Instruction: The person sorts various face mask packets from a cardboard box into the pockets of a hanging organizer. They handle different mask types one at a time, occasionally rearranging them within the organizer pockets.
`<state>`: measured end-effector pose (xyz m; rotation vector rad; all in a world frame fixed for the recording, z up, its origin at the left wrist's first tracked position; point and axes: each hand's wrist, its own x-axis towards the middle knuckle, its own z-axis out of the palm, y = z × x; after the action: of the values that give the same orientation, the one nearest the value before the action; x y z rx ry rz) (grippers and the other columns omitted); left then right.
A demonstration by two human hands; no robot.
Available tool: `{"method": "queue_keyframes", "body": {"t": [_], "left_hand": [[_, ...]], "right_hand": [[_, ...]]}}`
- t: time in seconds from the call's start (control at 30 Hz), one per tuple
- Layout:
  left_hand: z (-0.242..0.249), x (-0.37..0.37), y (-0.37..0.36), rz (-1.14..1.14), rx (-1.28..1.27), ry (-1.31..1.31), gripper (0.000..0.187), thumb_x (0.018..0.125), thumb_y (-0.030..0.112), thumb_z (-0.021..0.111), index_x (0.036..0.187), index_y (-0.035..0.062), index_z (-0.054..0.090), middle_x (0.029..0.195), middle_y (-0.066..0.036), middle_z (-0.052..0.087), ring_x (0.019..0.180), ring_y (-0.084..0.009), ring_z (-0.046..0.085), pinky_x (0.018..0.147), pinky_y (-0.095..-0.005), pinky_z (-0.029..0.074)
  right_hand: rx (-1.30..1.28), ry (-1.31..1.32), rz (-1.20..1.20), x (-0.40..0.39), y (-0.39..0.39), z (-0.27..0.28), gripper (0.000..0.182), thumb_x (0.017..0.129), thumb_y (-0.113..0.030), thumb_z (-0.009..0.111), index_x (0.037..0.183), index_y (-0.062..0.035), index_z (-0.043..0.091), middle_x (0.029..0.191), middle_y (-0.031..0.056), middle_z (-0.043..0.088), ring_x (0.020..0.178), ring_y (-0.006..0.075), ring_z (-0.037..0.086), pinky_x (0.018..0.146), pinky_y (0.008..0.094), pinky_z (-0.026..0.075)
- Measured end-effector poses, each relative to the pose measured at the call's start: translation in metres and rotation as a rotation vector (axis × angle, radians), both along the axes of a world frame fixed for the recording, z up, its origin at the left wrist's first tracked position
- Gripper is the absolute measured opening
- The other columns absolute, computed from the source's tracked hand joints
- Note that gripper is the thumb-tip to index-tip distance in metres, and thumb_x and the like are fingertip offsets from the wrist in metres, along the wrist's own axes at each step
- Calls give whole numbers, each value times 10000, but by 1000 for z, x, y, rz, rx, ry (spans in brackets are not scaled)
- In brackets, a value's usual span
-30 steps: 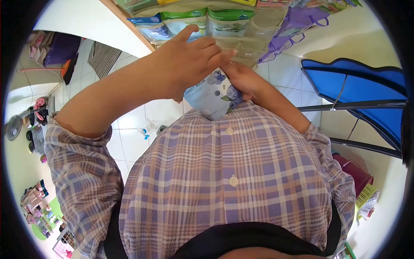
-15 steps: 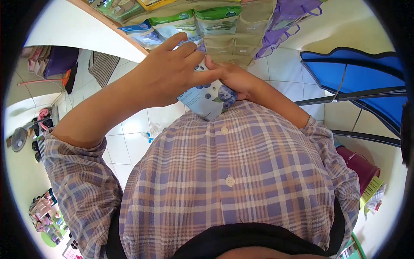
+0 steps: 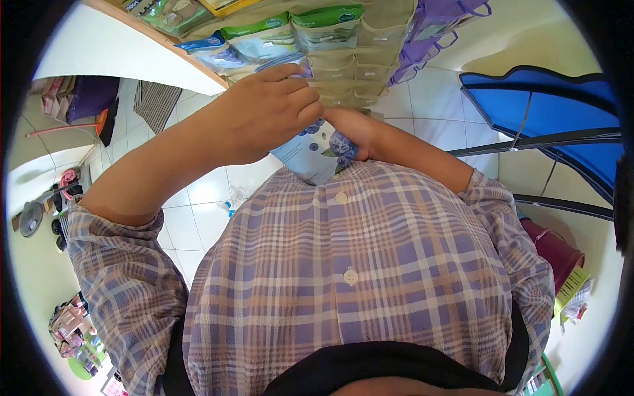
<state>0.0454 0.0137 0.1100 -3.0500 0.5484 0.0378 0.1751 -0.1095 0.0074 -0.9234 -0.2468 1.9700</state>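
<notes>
A pale blue pouch printed with blueberries (image 3: 314,157) is held upright in front of my shirt. My right hand (image 3: 353,129) is closed round its right side, with its fingertips hidden behind the pouch and my other hand. My left hand (image 3: 271,112) lies across the pouch's upper part, back of the hand towards me. Its fingers are curled together at the top edge, and the thumb is out of sight. Just beyond the hands hangs a beige pocket organizer (image 3: 333,76) with green-topped packets (image 3: 327,26) and a blue packet (image 3: 210,51) in its pockets.
Purple hanging pockets (image 3: 429,39) adjoin the organizer on the right. A blue panel with black bars (image 3: 555,105) stands at far right, above a maroon bucket (image 3: 553,245). White floor tiles (image 3: 198,218) show at left, where a fan (image 3: 31,218) is near the edge.
My left fingers, spread and raised before, have curled down at the top of the pouch. My right thumb, visible earlier, is now covered. The pouch has barely moved.
</notes>
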Motion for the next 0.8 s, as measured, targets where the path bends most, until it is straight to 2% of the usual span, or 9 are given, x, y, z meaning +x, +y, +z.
{"method": "queue_keyframes", "body": {"t": [0.1, 0.17, 0.3, 0.37, 0.4, 0.47, 0.6, 0.67, 0.8], "left_hand": [[3, 2, -1, 42, 38, 98, 391, 676, 6, 674, 1045, 51, 550, 1061, -77, 596, 1115, -229, 553, 1092, -407, 335], [4, 3, -1, 1, 80, -22, 322, 714, 31, 650, 1022, 50, 557, 1029, -74, 600, 1082, -231, 562, 1076, -401, 354], [1, 7, 0, -5, 94, -108, 289, 741, 59, 629, 1022, 50, 561, 1003, -72, 597, 1051, -233, 570, 1052, -391, 375], [0, 7, 1, 40, 147, -38, 276, 753, 79, 620, 1021, 50, 563, 989, -76, 597, 1034, -232, 577, 1036, -389, 387], [-1, 8, 1, 40, 147, -39, 276, 753, 79, 620, 1021, 50, 563, 989, -76, 597, 1034, -232, 577, 1036, -389, 387], [-3, 9, 1, 79, 201, -56, 275, 756, 78, 613, 1025, 50, 564, 980, -75, 595, 1028, -228, 580, 1028, -389, 387], [-10, 14, -1, 56, 226, -134, 295, 761, 88, 602, 1048, 32, 561, 975, -82, 596, 998, -229, 582, 1017, -386, 392], [-14, 16, -5, 74, 233, -19, 336, 761, 97, 597, 1076, -8, 547, 984, -104, 588, 962, -246, 581, 1000, -390, 400], [-41, 14, -12, 58, 215, 8, 380, 749, 111, 607, 1091, -36, 530, 994, -123, 579, 938, -260, 571, 987, -399, 405]], "right_hand": [[26, 1, 29, 0, 4, -8, 395, 1002, -354, 401, 1219, -47, 522, 1107, 86, 660, 941, 191, 676, 787, 336, 576], [115, 75, 67, 0, 9, -19, 537, 1000, -474, 330, 1248, -30, 502, 1119, 144, 651, 951, 253, 674, 827, 367, 561], [318, 284, 219, 12, 8, -4, 710, 971, -576, 298, 1281, 43, 458, 1176, 202, 612, 1009, 303, 650, 889, 411, 534], [331, 315, 236, 20, 6, -3, 982, 836, -784, 220, 1309, 48, 436, 1180, 243, 597, 1011, 354, 640, 920, 462, 501], [331, 315, 235, 23, 7, -4, 982, 836, -784, 220, 1309, 48, 436, 1180, 243, 597, 1011, 354, 640, 920, 462, 501], [296, 191, 227, 30, 9, -8, 1128, 705, -875, 230, 1337, 41, 415, 1181, 244, 597, 1032, 353, 632, 930, 474, 489], [471, 138, 322, 46, 19, -47, 1064, 726, -851, 247, 1339, 1, 423, 1208, 236, 588, 1089, 352, 601, 938, 466, 477], [582, 110, 462, 51, 24, -61, 1056, 700, -840, 344, 1332, 1, 437, 1216, 229, 586, 1103, 347, 595, 951, 464, 472], [476, 115, 460, 47, 21, -88, 1034, 689, -819, 415, 1317, 2, 453, 1227, 225, 583, 1125, 342, 584, 958, 465, 470]]}}
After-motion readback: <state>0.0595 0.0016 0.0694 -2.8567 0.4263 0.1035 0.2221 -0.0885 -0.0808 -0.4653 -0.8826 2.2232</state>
